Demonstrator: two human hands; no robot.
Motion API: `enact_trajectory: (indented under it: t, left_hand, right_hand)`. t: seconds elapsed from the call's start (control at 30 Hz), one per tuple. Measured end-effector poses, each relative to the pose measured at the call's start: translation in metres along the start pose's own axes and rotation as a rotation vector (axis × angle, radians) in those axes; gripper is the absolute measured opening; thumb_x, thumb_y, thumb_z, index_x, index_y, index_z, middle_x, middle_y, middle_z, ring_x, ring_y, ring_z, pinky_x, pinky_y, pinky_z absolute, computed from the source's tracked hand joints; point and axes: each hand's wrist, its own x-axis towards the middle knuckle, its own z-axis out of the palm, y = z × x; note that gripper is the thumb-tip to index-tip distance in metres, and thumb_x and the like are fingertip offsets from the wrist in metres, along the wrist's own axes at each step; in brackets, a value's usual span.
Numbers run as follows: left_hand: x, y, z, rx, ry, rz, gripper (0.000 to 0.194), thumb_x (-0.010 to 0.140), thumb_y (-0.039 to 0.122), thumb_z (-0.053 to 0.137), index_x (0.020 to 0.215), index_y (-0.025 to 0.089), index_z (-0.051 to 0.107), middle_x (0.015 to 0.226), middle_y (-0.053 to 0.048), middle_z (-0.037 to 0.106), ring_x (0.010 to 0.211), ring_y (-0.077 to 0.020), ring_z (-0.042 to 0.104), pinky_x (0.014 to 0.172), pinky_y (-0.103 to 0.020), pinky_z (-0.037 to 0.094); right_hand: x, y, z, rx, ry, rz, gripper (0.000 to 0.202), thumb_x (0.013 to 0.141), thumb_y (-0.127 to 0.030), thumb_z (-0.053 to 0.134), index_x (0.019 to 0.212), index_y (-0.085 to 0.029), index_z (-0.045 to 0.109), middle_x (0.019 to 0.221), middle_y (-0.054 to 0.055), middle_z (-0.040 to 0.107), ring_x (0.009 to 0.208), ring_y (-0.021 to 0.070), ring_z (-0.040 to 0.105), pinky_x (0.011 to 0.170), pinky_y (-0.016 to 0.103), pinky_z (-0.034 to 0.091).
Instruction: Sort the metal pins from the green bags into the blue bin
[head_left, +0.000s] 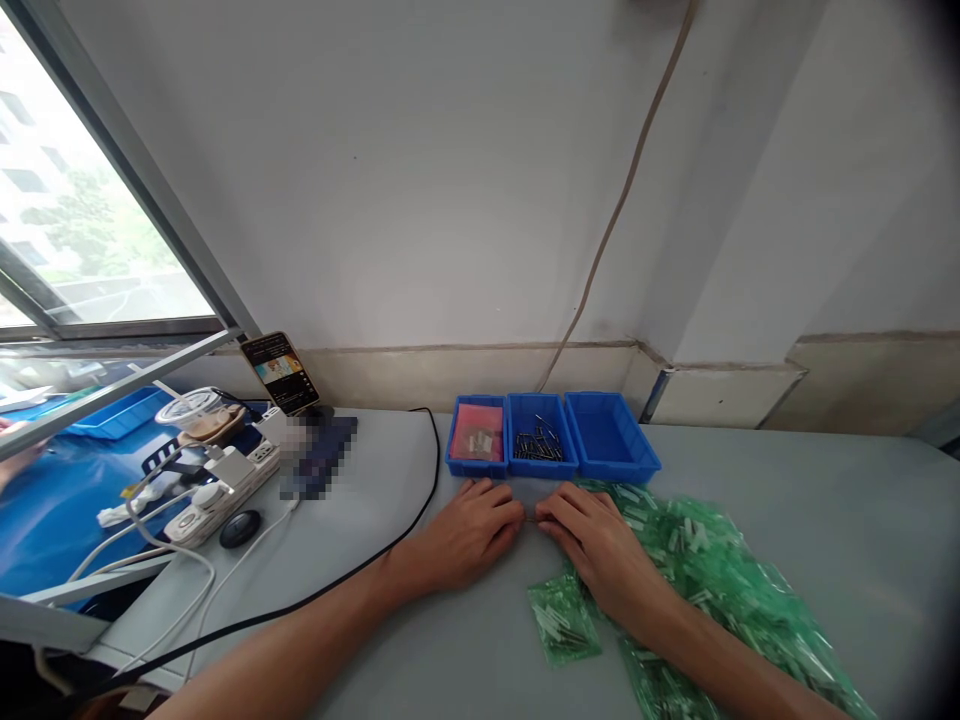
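Note:
My left hand and my right hand meet over the grey table in front of the bins, fingertips pinched a short gap apart. A thin, brownish item spans the gap between them; it is too small to name. Close to my right wrist lies a small green plastic packet with pale and dark slim pieces inside. A big heap of similar green packets spreads beneath and beyond my right forearm.
Three blue bins stand in a row: one with a pink packet, one with dark screw-like parts, then the right bin. Leftward are a black cable, a power strip, a black mouse and a propped phone.

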Motion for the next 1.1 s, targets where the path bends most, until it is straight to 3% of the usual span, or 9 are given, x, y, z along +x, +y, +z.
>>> enact_trajectory:
  t: [1.1]
  left_hand:
    - [0.0, 0.0008, -0.0003, -0.032, 0.011, -0.009, 0.024, 0.115, 0.027, 0.041, 0.1, 0.021, 0.058, 0.101, -0.005, 0.061, 0.094, -0.0208, 0.053, 0.088, -0.034, 0.042]
  right_hand:
    - [-0.0013, 0.0033, 0.0027, -0.018, 0.032, -0.014, 0.027, 0.114, -0.02, 0.042, 0.105, -0.023, 0.067, 0.097, 0.005, 0.067, 0.09, 0.023, 0.063, 0.083, 0.04, 0.044]
